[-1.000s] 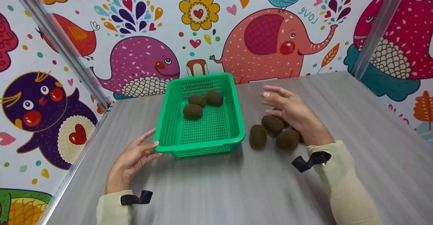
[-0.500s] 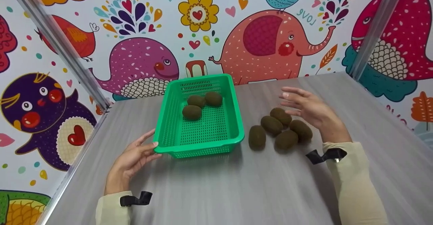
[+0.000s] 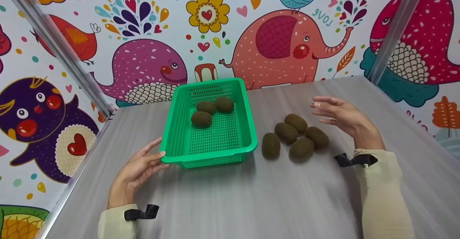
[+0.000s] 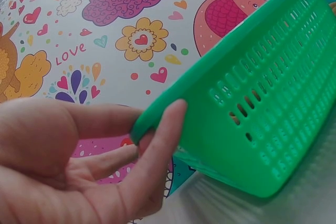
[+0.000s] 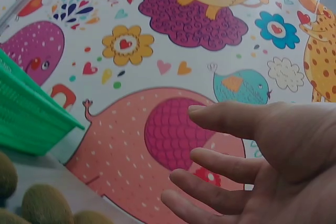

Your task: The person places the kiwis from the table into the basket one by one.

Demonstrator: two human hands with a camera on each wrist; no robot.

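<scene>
A green plastic basket (image 3: 212,157) sits on the table with three brown kiwifruit (image 3: 201,119) inside. My left hand (image 3: 138,169) holds its near left corner; the left wrist view shows fingers on both sides of the rim (image 4: 157,109). To the right of the basket, several more kiwifruit (image 3: 302,150) lie in a loose cluster. My right hand (image 3: 346,118) hovers above the table, just right of that cluster. Its fingers (image 5: 226,163) are extended, apart and hold nothing. In the right wrist view, part of the kiwifruit pile (image 5: 46,205) appears at lower left.
The grey wood-grain table (image 3: 222,199) ends at the back against a printed cartoon wall (image 3: 208,52). Metal posts (image 3: 64,48) stand at the corners. Each wrist carries a black band mount (image 3: 355,160).
My right hand has moved right, from over the loose kiwifruit to beside them, uncovering the whole cluster. My left hand stays at the basket corner. The view has shifted slightly.
</scene>
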